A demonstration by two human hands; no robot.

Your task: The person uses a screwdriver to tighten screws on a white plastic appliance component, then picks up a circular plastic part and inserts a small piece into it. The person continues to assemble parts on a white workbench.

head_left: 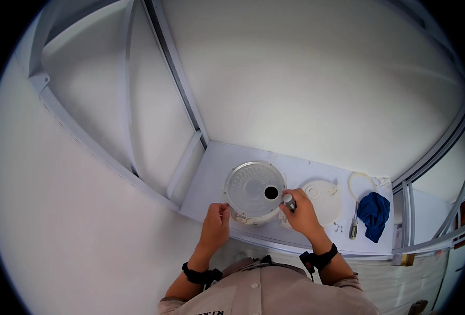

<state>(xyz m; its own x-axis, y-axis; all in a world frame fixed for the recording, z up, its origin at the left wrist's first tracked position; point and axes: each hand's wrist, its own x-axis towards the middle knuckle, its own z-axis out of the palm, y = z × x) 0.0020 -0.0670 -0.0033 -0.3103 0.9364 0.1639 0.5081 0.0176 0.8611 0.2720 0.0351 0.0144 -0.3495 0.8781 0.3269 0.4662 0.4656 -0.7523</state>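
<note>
A round appliance [255, 190] with a white body, like a rice cooker, stands in front of me. Its top is a silvery, dimpled metal disc with a dark round hole toward the right. At its front left rim my left hand [216, 224] is closed, thumb and fingers pinched together. Whatever it may hold is too small to make out. My right hand [301, 212], by the right rim, is wrapped round a short grey cylindrical tool [289, 202], its blunt end up. The tool's lower part is hidden by the fingers and the view.
Right of the appliance lies a round white lid [324, 202]. Several small screws [339, 229] sit near a screwdriver [353, 229]. Farther right are a pale ring [362, 176], a blue cloth [374, 215] and crumpled white material [383, 182]. A metal frame [182, 79] surrounds the table [201, 178].
</note>
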